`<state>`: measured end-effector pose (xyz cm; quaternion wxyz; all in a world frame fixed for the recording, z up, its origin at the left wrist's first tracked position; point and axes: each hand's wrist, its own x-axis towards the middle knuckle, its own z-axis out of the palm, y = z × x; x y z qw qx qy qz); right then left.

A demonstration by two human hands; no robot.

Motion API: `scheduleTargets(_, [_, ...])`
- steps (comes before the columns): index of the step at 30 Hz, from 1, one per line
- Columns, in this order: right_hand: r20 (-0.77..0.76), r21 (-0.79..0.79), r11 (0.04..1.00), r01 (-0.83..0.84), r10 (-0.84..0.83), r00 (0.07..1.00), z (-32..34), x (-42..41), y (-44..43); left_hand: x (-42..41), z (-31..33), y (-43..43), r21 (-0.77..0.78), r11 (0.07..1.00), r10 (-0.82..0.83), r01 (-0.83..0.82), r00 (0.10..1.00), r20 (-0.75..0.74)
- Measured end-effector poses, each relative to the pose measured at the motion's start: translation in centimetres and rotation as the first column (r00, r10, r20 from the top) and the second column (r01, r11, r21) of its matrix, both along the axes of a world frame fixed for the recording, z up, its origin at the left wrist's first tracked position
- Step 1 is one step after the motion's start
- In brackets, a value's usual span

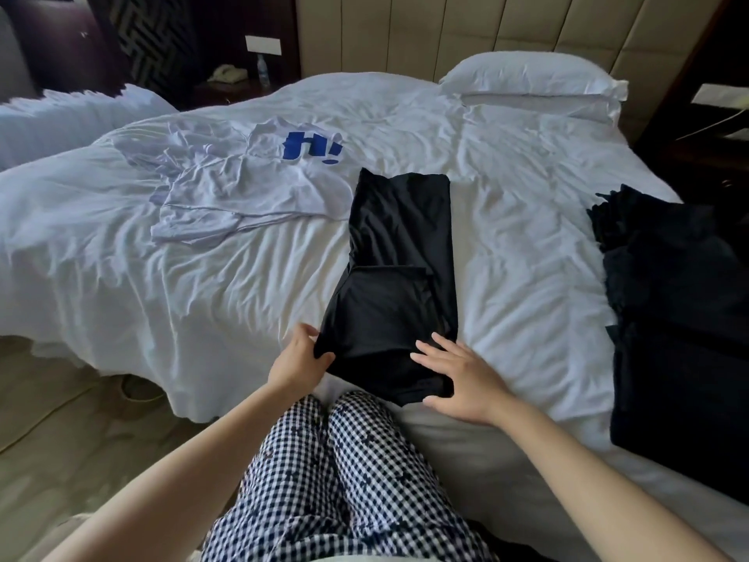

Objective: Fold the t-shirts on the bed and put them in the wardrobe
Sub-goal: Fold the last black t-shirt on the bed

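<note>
Black t-shirt [399,277], folded long at frame centre on the bed [202,285], may slip open if you lift, since your left hand [298,361] pinches its corner while your right hand [460,381] only presses flat, fingers apart.

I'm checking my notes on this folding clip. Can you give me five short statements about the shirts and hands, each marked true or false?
1. The black t-shirt lies folded into a long strip on the bed. True.
2. The white t-shirt with the blue print is neatly folded. False: it lies crumpled and unfolded.
3. The left hand grips the black t-shirt's near corner. True.
4. The right hand holds the pillow. False: it rests with straight fingers on the black t-shirt's near end; the pillow lies by the headboard.
5. The dark clothes pile lies left of the black t-shirt. False: it lies to its right.
</note>
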<state>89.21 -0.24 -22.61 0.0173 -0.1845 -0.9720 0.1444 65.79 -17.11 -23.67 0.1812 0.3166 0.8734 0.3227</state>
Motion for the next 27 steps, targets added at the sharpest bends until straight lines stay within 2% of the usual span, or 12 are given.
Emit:
scheduleTargets(3, [0.099, 0.057, 0.996, -0.072, 0.066, 0.993, 0.2, 0.2, 0.7, 0.2, -0.5, 0.0, 0.093, 0.995, 0.029, -0.029, 1.000, 0.009])
scheduleTargets(7, [0.029, -0.021, 0.999, -0.037, 0.038, 0.999, 0.3, 0.0, 1.1, 0.2, -0.9, -0.1, 0.194, 0.981, 0.025, -0.028, 0.999, 0.020])
scheduleTargets(11, [0.020, -0.079, 0.997, -0.024, 0.026, 0.999, 0.7, -0.3, 1.7, -0.3, -0.6, -0.2, 0.254, 0.967, -0.010, -0.007, 0.998, 0.065])
scheduleTargets(16, [-0.068, -0.169, 0.983, 0.070, -0.082, 0.994, 1.2, -0.8, 1.3, -0.9, 0.6, -0.5, 0.154, 0.987, -0.069, 0.054, 0.993, 0.094])
scheduleTargets(19, [-0.048, -0.224, 0.960, 0.167, -0.182, 0.982, 1.6, -0.9, 1.0, -0.9, 1.1, -0.6, 0.101, 0.991, -0.100, 0.088, 0.987, 0.125])
scheduleTargets(22, [-0.045, -0.265, 0.932, 0.246, -0.267, 0.963, 2.4, -1.0, 0.9, -0.5, 1.7, -0.7, 0.116, 0.986, -0.131, 0.116, 0.983, 0.127])
scheduleTargets(24, [-0.044, -0.271, 0.928, 0.255, -0.277, 0.960, 3.1, -1.1, 0.8, -0.2, 2.0, -1.2, 0.123, 0.977, -0.187, 0.175, 0.977, 0.098])
scheduleTargets(27, [-0.025, -0.281, 0.925, 0.255, -0.272, 0.962, 4.0, -1.1, 0.6, -0.2, 1.9, -2.1, 0.004, 0.962, -0.274, 0.274, 0.962, -0.010])
